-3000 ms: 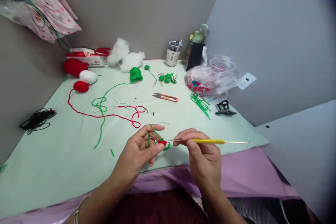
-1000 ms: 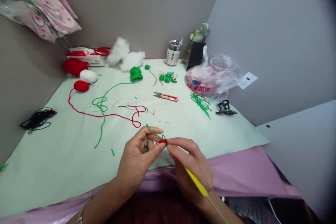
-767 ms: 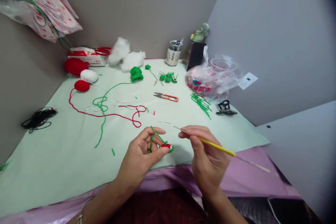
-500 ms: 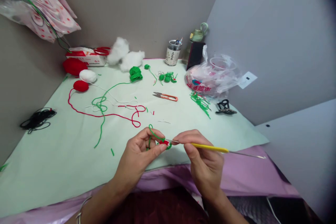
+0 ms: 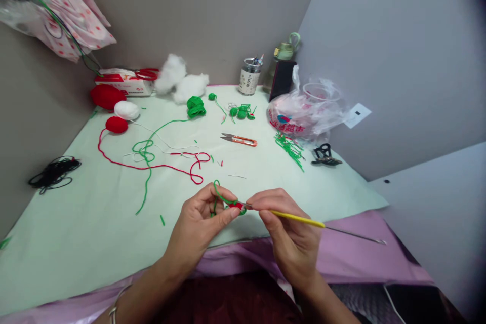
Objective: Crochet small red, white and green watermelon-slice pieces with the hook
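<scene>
Between thumb and fingers, my left hand (image 5: 205, 220) pinches a small red and green crochet piece (image 5: 236, 206). Green yarn (image 5: 217, 187) loops up over the left fingers. My right hand (image 5: 288, 235) is closed on a crochet hook with a yellow handle (image 5: 298, 218). The hook's near tip is at the piece, and its other metal end points out to the right. Whether the tip is inside a stitch is too small to tell.
Orange-handled snips (image 5: 239, 139) lie beyond my hands. Red, white and green yarn balls (image 5: 196, 107) sit at the back left, with loose strands in front. A plastic bag (image 5: 304, 114), green scraps (image 5: 289, 151) and a black clip (image 5: 325, 155) are on the right.
The hook's outer end has dropped, so the hook tilts more steeply. My right hand has shifted slightly left, nearer the piece. My left hand has barely moved.
</scene>
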The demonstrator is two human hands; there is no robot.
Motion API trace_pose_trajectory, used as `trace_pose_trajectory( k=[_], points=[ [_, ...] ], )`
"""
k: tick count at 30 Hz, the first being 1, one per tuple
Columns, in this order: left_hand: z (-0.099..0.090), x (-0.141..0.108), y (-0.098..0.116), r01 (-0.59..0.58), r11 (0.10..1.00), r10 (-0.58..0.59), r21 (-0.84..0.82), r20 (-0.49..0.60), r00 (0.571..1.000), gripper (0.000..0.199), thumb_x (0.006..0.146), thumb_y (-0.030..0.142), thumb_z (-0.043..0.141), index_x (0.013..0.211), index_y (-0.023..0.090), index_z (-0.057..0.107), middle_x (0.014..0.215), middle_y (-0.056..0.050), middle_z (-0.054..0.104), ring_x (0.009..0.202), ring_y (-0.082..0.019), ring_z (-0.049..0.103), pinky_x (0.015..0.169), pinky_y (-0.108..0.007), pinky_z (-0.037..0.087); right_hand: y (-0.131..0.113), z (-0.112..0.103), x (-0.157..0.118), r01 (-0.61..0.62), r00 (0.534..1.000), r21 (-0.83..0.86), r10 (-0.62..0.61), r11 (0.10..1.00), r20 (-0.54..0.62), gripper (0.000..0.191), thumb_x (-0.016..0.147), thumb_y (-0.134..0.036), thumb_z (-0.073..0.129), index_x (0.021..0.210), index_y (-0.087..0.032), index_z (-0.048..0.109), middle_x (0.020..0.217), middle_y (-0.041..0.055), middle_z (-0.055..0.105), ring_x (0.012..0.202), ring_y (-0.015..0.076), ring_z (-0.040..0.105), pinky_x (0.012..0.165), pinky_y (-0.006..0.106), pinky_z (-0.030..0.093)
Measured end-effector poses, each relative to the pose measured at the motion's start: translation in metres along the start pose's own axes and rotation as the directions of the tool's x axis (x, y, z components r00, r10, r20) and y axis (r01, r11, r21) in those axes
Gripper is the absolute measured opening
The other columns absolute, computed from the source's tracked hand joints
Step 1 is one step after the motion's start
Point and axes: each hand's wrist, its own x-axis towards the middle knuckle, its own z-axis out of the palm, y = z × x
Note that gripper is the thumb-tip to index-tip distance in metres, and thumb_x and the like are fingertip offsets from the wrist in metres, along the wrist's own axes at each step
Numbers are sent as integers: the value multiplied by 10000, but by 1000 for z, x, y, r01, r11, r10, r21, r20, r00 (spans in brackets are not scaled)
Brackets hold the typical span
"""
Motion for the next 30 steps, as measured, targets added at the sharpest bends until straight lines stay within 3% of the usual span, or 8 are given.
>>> trace_pose_trajectory(
  k=[9,15,23,30],
  points=[
    [1,0,0,27,993,-20,-116,62,998,227,773,284,922,913,216,756,615,77,475,550,-77,340,496,-211,247,-3,1,-3,189,982,-170,-185,967,42,311,981,-53,619,1173,-254,760,1021,77,789,869,185,764,712,290,624],
    [1,0,6,139,968,-118,-208,110,987,446,765,296,938,1168,257,750,730,67,567,494,-34,327,428,-189,180,2,5,-9,162,985,-169,-168,972,-22,393,963,-7,620,1217,-277,748,1045,72,781,911,194,763,746,303,634],
    [2,1,5,128,956,-112,-262,77,991,300,726,290,961,884,189,726,665,82,512,488,-27,280,419,-162,207,3,6,-7,101,993,-116,-107,988,-49,361,972,-6,618,1174,-273,751,1043,46,780,948,172,742,797,293,613],
    [1,0,7,128,961,-115,-245,65,991,290,744,325,948,871,189,726,648,90,509,488,-32,283,425,-148,233,1,3,-6,59,995,-63,-64,996,-78,273,1002,-46,594,1115,-240,749,1000,24,773,957,156,718,842,285,586]
  ],
)
